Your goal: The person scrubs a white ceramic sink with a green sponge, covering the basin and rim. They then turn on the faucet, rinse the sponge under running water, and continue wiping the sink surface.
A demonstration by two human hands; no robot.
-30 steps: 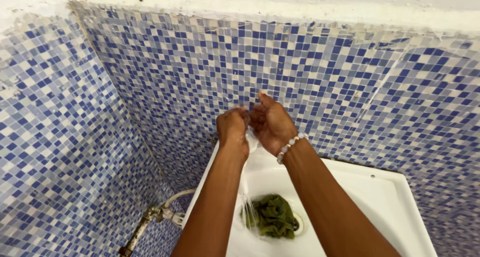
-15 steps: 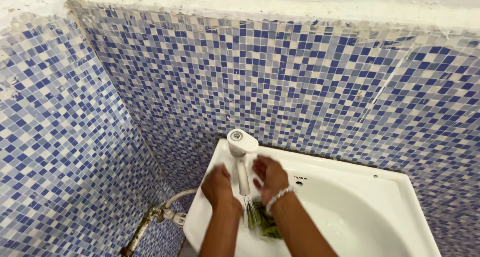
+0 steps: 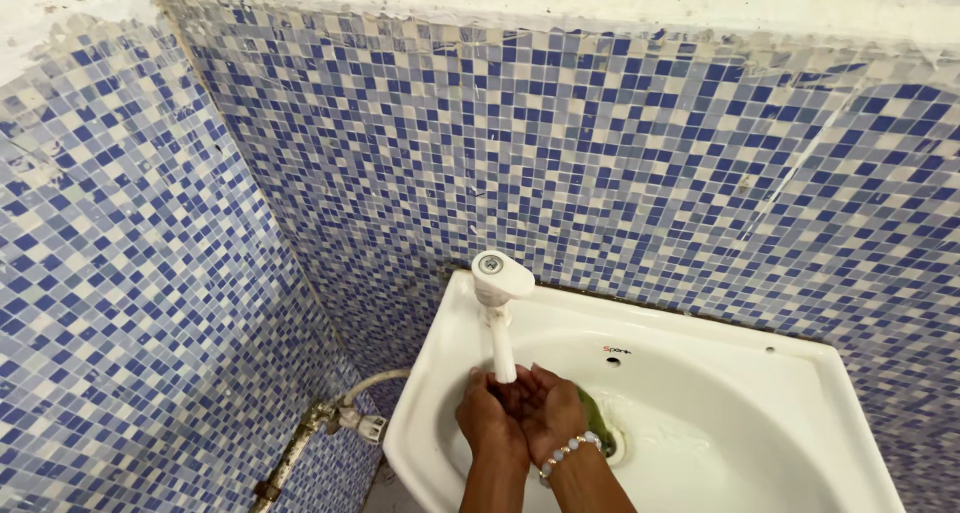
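My left hand (image 3: 488,421) and my right hand (image 3: 552,413) are pressed together, cupped palm up, right under the spout of a white tap (image 3: 498,303). A pale bead bracelet circles my right wrist. Both hands hang over the bowl of a white sink (image 3: 700,373). Only a small edge of a green cloth (image 3: 596,416) shows beside my right hand, near the drain. Neither hand grips anything that I can see.
Blue and white mosaic tiles (image 3: 620,163) cover the corner walls behind and to the left of the sink. A metal pipe with a hose (image 3: 330,423) runs along the wall below the sink's left side.
My hands dropped from the tap's handle into the bowl and came together under the spout. The view shifted, and the green cloth is now mostly hidden.
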